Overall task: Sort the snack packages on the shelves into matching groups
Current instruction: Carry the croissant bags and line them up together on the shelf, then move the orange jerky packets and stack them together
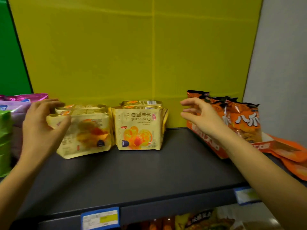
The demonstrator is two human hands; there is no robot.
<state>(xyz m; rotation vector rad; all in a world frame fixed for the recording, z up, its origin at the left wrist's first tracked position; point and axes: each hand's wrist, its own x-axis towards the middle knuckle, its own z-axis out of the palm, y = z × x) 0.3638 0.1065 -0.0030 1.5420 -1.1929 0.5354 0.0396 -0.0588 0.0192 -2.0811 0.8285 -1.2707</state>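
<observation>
Two groups of cream-yellow croissant packages stand on the dark shelf (149, 171). My left hand (43, 123) grips the top corner of the left croissant stack (88, 131), which is tilted and blurred. The right croissant stack (139, 128) stands upright beside it, untouched. My right hand (199, 117) hovers with loosely curled fingers and holds nothing, just in front of the upright orange snack bags (240, 120). Purple packages (16, 103) and a green package (5, 138) sit at the far left.
More orange packets (289, 153) lie flat at the shelf's right end. A yellow back panel (132, 55) closes the shelf behind. Price tags (100, 218) hang on the front edge, and other snacks (199, 219) fill the shelf below.
</observation>
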